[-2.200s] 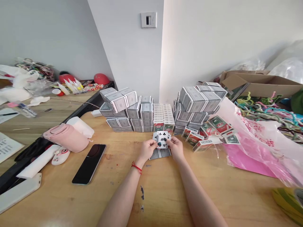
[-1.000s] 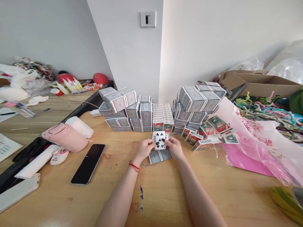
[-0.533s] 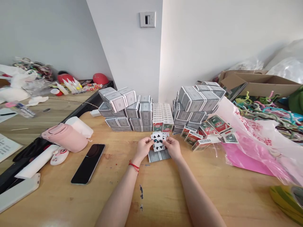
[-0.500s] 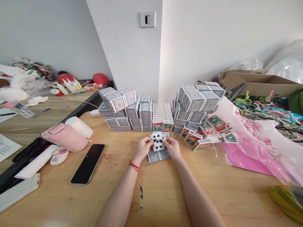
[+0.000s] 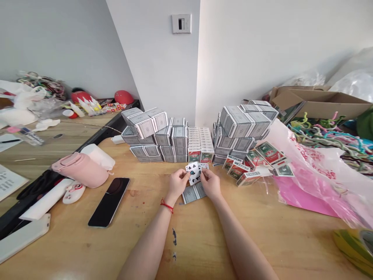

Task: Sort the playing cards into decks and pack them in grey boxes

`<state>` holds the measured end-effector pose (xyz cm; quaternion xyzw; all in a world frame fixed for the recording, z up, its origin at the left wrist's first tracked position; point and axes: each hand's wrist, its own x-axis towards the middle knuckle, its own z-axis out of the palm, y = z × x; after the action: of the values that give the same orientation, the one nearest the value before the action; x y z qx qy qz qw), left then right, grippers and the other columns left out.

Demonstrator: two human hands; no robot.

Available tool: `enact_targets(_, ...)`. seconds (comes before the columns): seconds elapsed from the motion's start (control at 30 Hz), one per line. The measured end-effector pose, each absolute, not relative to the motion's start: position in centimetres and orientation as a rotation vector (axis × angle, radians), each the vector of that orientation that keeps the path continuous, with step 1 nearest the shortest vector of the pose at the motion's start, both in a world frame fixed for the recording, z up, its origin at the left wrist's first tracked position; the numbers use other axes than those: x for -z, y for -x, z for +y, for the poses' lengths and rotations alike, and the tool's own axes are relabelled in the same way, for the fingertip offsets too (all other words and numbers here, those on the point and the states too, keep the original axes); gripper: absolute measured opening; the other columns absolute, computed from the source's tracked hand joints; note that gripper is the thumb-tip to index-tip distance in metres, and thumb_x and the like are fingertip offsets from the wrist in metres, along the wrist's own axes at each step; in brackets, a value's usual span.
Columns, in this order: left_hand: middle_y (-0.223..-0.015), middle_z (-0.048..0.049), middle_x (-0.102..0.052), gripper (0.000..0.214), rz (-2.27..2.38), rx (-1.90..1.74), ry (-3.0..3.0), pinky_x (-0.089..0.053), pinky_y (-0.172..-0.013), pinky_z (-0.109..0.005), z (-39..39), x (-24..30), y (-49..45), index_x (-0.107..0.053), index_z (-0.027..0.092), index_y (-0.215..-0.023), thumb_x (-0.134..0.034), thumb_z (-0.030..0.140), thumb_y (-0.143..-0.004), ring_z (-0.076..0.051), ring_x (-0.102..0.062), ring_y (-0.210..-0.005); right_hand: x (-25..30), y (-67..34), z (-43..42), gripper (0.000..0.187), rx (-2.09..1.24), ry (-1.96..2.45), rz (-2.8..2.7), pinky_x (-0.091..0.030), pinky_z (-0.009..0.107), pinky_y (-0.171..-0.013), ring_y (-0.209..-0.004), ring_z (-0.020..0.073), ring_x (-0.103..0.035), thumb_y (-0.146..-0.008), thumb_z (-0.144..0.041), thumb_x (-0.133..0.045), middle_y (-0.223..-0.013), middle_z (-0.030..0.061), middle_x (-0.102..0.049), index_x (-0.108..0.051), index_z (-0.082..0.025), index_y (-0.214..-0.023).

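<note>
Left hand: the left hand (image 5: pixel 178 183) is closed on the left edge of the club playing cards (image 5: pixel 192 172), fingers curled over their face.
Right hand: the right hand (image 5: pixel 210 184) is gripping the right edge of the same cards, just beside the left hand.
Cards: the playing cards are white, face up, slightly spread and tilted, and held above the table (image 5: pixel 262 237).
Below: grey-backed cards (image 5: pixel 194 193) lie face down on the table, directly under the playing cards.
Behind: stacked grey card boxes (image 5: pixel 163 142) rise just beyond the playing cards, with more (image 5: pixel 236 128) behind and to the right.
Right: red-and-green card boxes (image 5: pixel 247 179) lie scattered near the playing cards, next to a pink plastic bag (image 5: pixel 309 182).
Left: a black smartphone (image 5: pixel 109 202) and a pink bottle (image 5: pixel 80 170) lie well apart from the playing cards.
Wrist: a red string bracelet (image 5: pixel 167 207) circles the left wrist.
</note>
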<state>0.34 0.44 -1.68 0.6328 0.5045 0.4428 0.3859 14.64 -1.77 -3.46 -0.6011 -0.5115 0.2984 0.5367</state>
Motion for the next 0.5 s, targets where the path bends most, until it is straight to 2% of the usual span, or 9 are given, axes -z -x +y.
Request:
enact_targets(0.23,-0.055,0.0035,-0.049,0.027,1.156,-1.068,-1.554,-0.032,-0.049,-0.018,0.3,2.2,-0.7,-0.045,0.016,-0.062,-0.05,0.04,-0.074,-0.008,-0.042,-0.051,3.9,-12.7,-2.6,0.025,-0.337,1.677,-1.288,-0.039,0.027,-0.055,-0.053,0.0184,-0.055,-0.073,-0.028,-0.049,-0.059,0.0068,-0.062,-0.064,-0.019,-0.092)
enact_targets(0.37,-0.054,0.0036,-0.047,0.026,1.168,-1.094,-1.578,-0.031,-0.049,-0.018,0.4,2.2,-0.6,-0.043,0.017,-0.062,-0.049,0.038,-0.075,-0.008,-0.042,-0.051,3.7,-12.3,-2.6,0.026,-0.393,1.665,-1.208,-0.04,0.026,-0.057,-0.056,0.018,-0.056,-0.073,-0.029,-0.048,-0.063,0.0063,-0.063,-0.063,-0.019,-0.092)
enact_targets(0.5,-0.055,0.0034,-0.046,0.024,1.219,-1.105,-1.675,-0.031,-0.05,-0.018,0.4,1.8,-0.7,-0.042,0.017,-0.062,-0.046,0.036,-0.077,-0.008,-0.041,-0.052,3.1,-13.0,-2.3,0.038,-0.512,1.572,-1.229,-0.044,0.025,-0.06,-0.061,0.0156,-0.058,-0.076,-0.028,-0.042,-0.074,0.0045,-0.065,-0.053,-0.018,-0.111)
